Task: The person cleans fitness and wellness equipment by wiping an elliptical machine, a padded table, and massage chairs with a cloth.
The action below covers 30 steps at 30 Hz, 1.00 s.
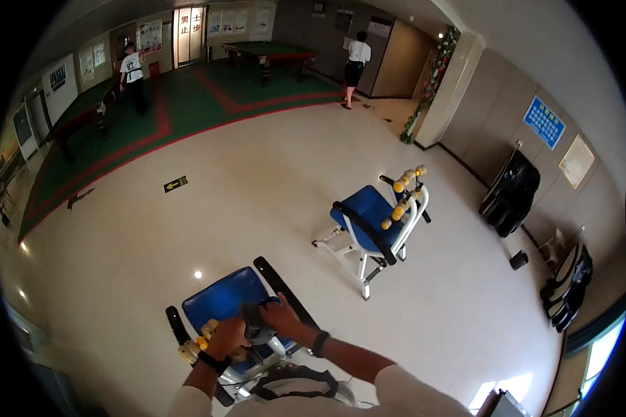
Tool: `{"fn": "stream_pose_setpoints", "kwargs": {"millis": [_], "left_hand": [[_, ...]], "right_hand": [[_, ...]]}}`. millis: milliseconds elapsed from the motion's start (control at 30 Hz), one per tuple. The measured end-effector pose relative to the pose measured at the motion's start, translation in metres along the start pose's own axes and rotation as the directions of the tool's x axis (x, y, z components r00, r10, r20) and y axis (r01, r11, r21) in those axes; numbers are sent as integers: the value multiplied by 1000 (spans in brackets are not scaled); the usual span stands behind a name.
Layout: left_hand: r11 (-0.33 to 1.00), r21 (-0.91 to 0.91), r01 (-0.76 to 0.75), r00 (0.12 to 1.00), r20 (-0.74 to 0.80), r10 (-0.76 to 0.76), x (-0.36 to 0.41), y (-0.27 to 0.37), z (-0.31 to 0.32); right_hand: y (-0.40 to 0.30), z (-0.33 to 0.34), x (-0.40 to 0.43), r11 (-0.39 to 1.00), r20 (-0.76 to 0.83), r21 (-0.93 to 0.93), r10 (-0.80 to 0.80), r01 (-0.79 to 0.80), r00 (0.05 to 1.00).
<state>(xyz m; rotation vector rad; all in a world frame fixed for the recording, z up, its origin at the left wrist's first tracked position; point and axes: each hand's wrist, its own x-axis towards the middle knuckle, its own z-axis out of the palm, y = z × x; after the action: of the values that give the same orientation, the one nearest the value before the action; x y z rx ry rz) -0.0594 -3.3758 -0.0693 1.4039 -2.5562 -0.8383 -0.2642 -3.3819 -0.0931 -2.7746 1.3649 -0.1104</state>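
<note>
Before me stands a massage chair with a blue padded seat [221, 294], black armrests and wooden-and-yellow rollers [189, 351] on its white metal frame. A dark grey cloth [256, 326] is bunched between my hands above the rear of this chair. My right hand [281, 317] grips the cloth from the right, near the right armrest [287, 292]. On the cloth's other side, my left hand [229, 338] closes against it, just over the rollers. Its fingers are partly hidden. Both wrists wear dark bands.
A similar roller chair [368, 216] stands ahead right. Black massage chairs [511, 193] line the right wall beside a dark bin [519, 259]. Billiard tables [271, 49] stand on green carpet [188, 104], where one person [133, 68] stands; another person [356, 62] is near the far wall.
</note>
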Motion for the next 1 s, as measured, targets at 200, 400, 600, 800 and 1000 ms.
{"fn": "stream_pose_setpoints", "kwargs": {"millis": [200,400,600,800,1000], "left_hand": [[990,115,-76,994,88,66,8,-3,-7],[937,293,-188,971,-87,222,-15,4,15],[939,342,36,999,-32,-26,-16,15,-2],[990,-140,10,987,161,12,28,-33,2],[641,-669,375,894,444,-59,27,-2,-37]], "right_hand": [[-19,-18,19,982,189,-161,129,-99,973],[27,-22,4,981,99,165,-114,97,989],[12,-39,-12,993,-28,107,43,-40,999],[23,-23,14,993,84,115,-17,7,996],[40,-19,36,960,432,254,-5,-117,902]]}}
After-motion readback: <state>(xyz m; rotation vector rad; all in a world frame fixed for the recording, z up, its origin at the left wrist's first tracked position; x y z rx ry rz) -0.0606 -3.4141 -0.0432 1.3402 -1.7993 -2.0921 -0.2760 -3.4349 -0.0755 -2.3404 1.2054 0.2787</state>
